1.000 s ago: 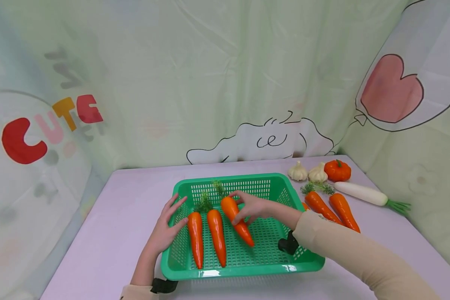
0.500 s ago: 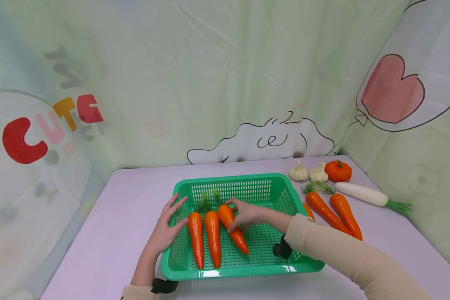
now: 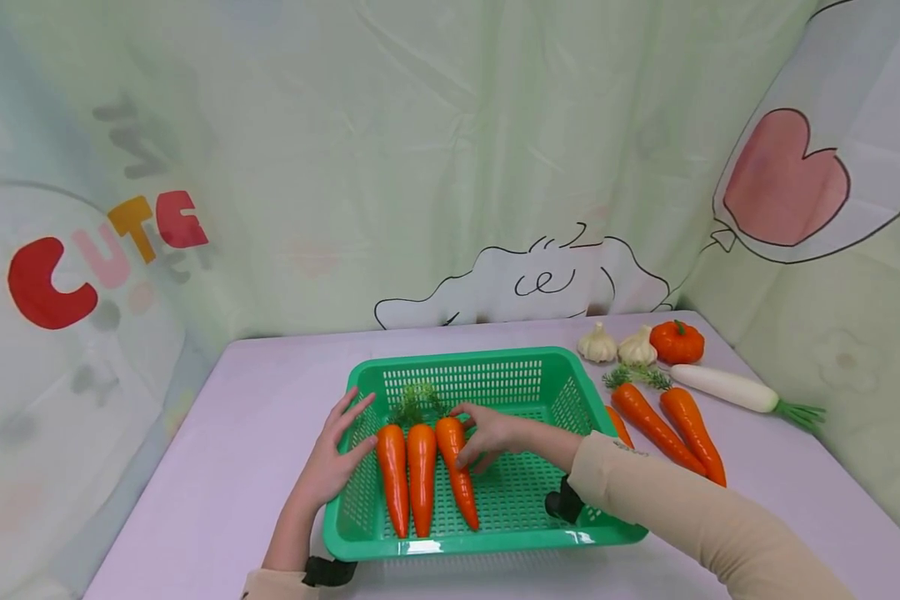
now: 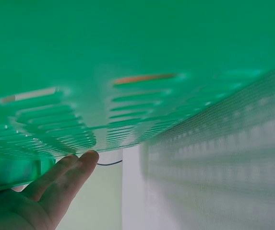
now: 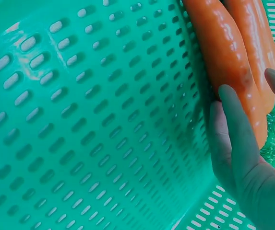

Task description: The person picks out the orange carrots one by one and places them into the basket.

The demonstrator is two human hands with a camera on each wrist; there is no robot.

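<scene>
Three orange carrots lie side by side in a green plastic basket [image 3: 487,546], tips toward its front rim: a left carrot [image 3: 393,483], a middle carrot [image 3: 422,479] and a right carrot [image 3: 461,492]. My right hand [image 3: 495,435] holds the right carrot near its leafy end, seen also in the right wrist view with the fingers [image 5: 238,129] along one side and the thumb opposite. My left hand [image 3: 332,458] is at the basket's left side with fingers spread and straight. In the left wrist view, its fingers [image 4: 67,177] show beside the slotted wall.
Right of the basket lie more carrots [image 3: 656,425], partly hidden by my sleeve, and a white radish [image 3: 720,387]. Two garlic bulbs [image 3: 617,344] and a small orange pumpkin [image 3: 677,342] stand behind them. A printed curtain [image 3: 345,167] hangs around the lilac table [image 3: 217,450].
My right hand has shifted slightly left and lowered the right carrot, turning it more parallel to the others. The middle carrot has slid left against the left carrot. The left hand stays put.
</scene>
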